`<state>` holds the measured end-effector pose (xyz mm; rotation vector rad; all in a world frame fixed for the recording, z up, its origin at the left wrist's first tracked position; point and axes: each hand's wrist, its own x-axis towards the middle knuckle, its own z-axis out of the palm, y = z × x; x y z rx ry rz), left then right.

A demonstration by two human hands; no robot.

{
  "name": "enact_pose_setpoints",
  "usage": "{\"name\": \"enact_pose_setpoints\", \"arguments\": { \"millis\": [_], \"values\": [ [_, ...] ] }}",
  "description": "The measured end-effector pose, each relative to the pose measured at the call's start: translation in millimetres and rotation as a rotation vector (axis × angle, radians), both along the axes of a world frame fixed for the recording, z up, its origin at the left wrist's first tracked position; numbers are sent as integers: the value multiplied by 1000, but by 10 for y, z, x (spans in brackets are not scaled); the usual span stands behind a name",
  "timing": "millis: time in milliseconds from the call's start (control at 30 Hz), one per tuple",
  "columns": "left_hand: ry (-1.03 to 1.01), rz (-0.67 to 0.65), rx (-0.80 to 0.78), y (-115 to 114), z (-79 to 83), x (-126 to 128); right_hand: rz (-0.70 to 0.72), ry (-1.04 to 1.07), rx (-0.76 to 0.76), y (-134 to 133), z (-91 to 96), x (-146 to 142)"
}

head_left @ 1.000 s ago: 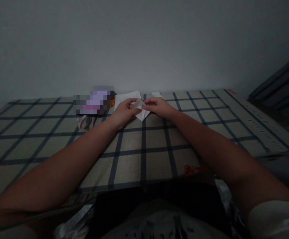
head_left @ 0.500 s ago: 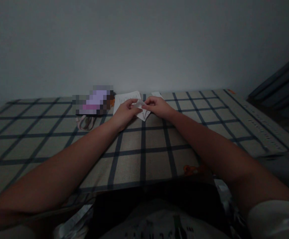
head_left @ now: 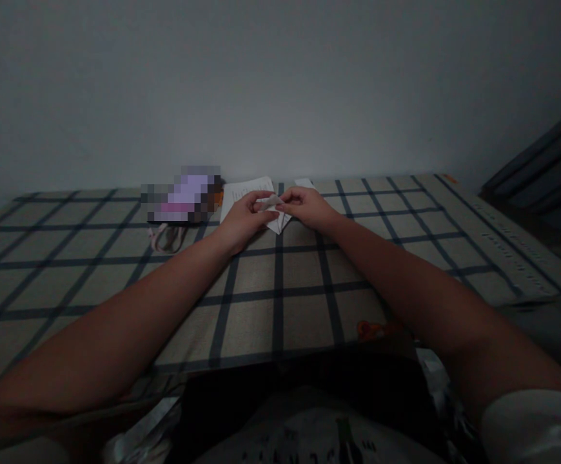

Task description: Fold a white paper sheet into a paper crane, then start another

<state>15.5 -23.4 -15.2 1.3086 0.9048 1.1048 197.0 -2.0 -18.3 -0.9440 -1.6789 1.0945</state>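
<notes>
Between my two hands is a small piece of folded white paper [head_left: 277, 225], with a pointed corner and a dark crease line toward me. My left hand [head_left: 246, 219] pinches its left side between thumb and fingers. On the other side, my right hand [head_left: 306, 203] grips the upper right part with thumb and forefinger. Fingers cover much of the folds. Behind my left hand lies a printed sheet of paper [head_left: 247, 187], and another white paper [head_left: 303, 182] shows behind my right hand.
A checked cloth [head_left: 174, 322] covers the table, which meets a plain wall [head_left: 280, 90]. Left of the papers lies a blurred-out purple-screened device [head_left: 191, 193] with a pale strap [head_left: 167, 240]. Dark slanted fabric [head_left: 546, 167] stands at the far right.
The paper's upper flap sits a little lower, and my left thumb has shifted slightly right and down over it. Both hands stay in nearly the same place.
</notes>
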Motion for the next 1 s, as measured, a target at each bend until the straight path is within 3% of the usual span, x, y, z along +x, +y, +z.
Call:
{"name": "enact_pose_setpoints", "arguments": {
  "millis": [333, 1000],
  "values": [
    [28, 55, 16, -1, 53, -34, 96, 89, -138, -38, -10, -3],
    [34, 80, 97, 46, -1, -47, 113, 106, -189, -73, 15, -19]
  ]
}}
